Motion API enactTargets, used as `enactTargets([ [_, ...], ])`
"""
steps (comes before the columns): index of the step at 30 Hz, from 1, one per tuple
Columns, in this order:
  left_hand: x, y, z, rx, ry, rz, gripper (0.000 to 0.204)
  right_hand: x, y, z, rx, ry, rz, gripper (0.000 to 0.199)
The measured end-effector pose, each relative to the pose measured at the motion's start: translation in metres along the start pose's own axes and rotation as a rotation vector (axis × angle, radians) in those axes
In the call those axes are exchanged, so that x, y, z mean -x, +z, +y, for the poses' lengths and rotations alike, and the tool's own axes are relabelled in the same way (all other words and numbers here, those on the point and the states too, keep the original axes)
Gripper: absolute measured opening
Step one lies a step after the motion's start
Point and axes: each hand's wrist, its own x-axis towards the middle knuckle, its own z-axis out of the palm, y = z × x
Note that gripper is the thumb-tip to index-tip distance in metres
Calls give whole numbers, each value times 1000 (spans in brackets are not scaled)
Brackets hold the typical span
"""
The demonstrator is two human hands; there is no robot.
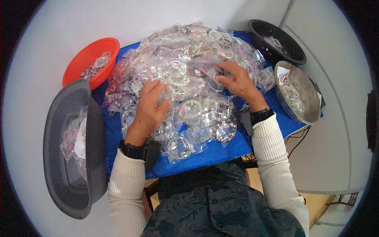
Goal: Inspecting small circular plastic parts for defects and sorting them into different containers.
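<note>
Crinkling glossy clear packets point(185, 75) under fingers point(221, 77)

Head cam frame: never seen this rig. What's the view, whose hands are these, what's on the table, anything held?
There is no robot here, just a person working bare-handed. The single picture comes from a wide fisheye camera worn on the person's head, looking down, so straight edges bend near the rim and the forearms enter from below.

A blue cloth covers the table, heaped with a pile of small clear bags holding what look like beaded pieces. The left hand lies flat on the pile. The right hand rests on the pile with fingers curled among the bags; whether it grips one, I cannot tell.

Around the pile: an orange basket and a grey tub on the left, a black basket and a metal colander on the right, each with some bags inside.
</note>
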Motion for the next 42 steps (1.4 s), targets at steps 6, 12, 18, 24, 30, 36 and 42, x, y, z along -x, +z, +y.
enactTargets([
  [6, -5, -3, -6, 1, 25, -73, 30, -7, 20, -33, 23, -192, -97, 49],
  [12, -4, 1, -7, 113, 33, -130, 21, -12, 40, -51, 53, -335, -151, 51],
  [18, -7, 2, 1, 196, -6, -70, 18, -12, 30, -67, 43, -292, -284, 47],
  [24, -10, 2, -1, 155, 110, -29, 17, -15, 32, -61, -78, -275, -265, 42],
  [30, -8, 2, 8, 151, 52, -23, 25, -12, 30, -64, -37, -268, -261, 34],
  [36, -10, 2, 7, 156, 85, -64, 37, -16, 32, -62, -50, -412, -263, 20],
  [42, -7, 5, 7, -64, 171, -171, 44, -13, 36, -52, -154, -425, -308, 19],
])
